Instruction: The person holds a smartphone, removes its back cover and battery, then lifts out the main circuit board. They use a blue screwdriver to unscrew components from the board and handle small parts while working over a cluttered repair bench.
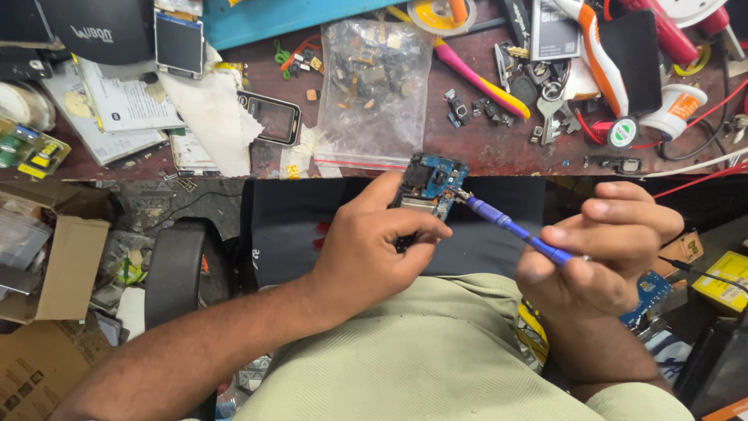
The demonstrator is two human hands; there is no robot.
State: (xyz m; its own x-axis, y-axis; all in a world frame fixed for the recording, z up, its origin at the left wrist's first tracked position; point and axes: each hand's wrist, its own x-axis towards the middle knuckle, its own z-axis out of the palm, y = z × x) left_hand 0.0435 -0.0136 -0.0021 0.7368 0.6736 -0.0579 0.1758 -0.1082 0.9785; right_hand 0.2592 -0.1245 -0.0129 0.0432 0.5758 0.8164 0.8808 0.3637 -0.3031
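Note:
My left hand grips a small blue phone circuit board just below the edge of the brown workbench. My right hand pinches a slim blue screwdriver, whose metal tip touches the right side of the board. Both hands are held over my lap, above a light green shirt.
On the bench lie a clear plastic bag of small parts, a black phone frame, a pink and yellow tool, keys, solder spools, papers and a small screen. Cardboard boxes stand at the left, a yellow box at the right.

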